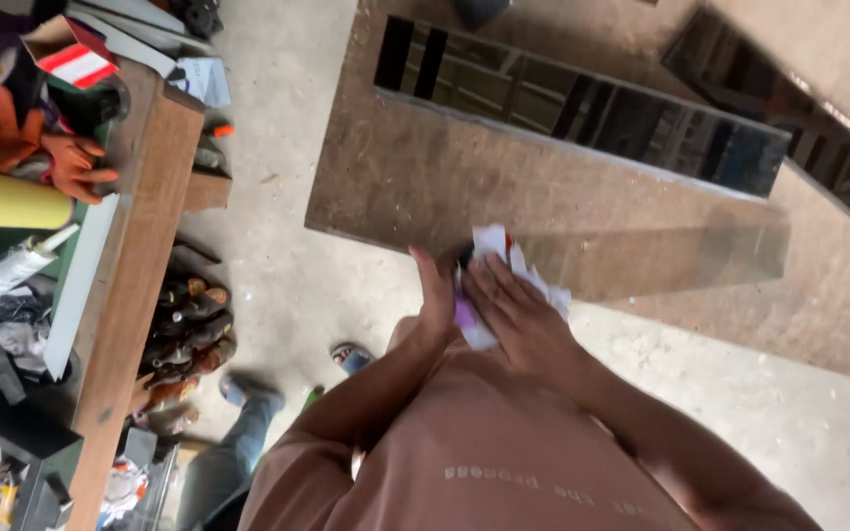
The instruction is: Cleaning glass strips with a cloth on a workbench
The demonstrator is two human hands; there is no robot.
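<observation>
Concrete floor (346,275) below; both hands clutch crumpled paper (504,261).

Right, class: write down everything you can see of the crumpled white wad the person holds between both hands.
The crumpled wad looks like thin paper or cloth, white with red and purple patches. It is bunched, not flat, pressed between the left hand and the right hand, whose fingers lie across it. Its creased edges stick out above and to the right of the fingers. It is held over the near edge of a clear glass pane.

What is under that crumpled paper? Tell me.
A clear glass pane's end and both hands: left hand beside, right hand over the crumpled paper. A dark object peeks out; the rest is covered.
</observation>
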